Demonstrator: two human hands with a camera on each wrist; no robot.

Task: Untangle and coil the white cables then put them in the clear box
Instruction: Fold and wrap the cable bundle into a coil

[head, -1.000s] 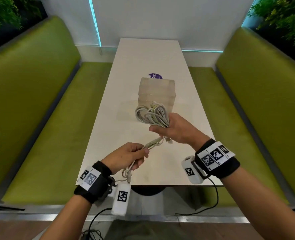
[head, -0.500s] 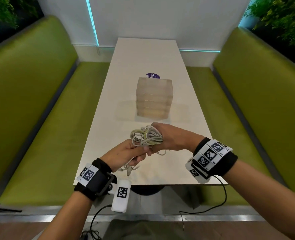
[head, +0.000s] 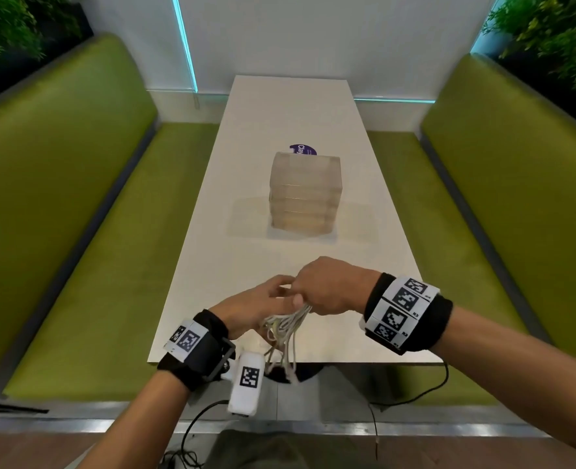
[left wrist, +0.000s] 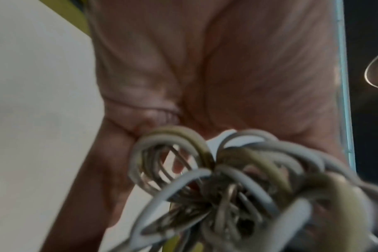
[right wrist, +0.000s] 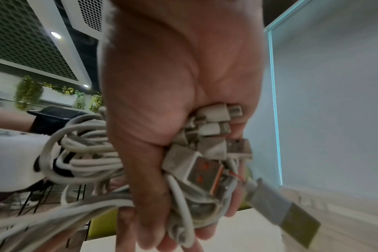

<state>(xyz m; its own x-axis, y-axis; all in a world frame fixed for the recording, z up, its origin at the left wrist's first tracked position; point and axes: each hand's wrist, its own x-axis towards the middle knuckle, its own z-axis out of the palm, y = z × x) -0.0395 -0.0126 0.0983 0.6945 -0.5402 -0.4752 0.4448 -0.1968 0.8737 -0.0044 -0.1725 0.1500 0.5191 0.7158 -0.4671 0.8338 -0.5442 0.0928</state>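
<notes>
The white cables (head: 284,328) form a looped bundle that hangs under my two hands, above the table's near edge. My right hand (head: 327,291) grips the bundle from above. In the right wrist view its fingers wrap the white cables (right wrist: 86,153) and several USB plugs (right wrist: 207,153). My left hand (head: 257,308) meets the right from the left, its fingers curled on the same bundle. Blurred loops of the white cables (left wrist: 222,179) fill the left wrist view below the palm. The clear box (head: 305,194) stands at the table's middle, well beyond both hands.
The long white table (head: 212,265) runs away from me between two green benches (head: 76,214). A purple sticker (head: 302,149) lies just behind the box. Black wires (head: 411,397) trail from my wrist cameras below the table edge.
Both hands have come together and drawn back toward the near table edge. The bundle, earlier raised in the right hand near the box, now hangs below the hands.
</notes>
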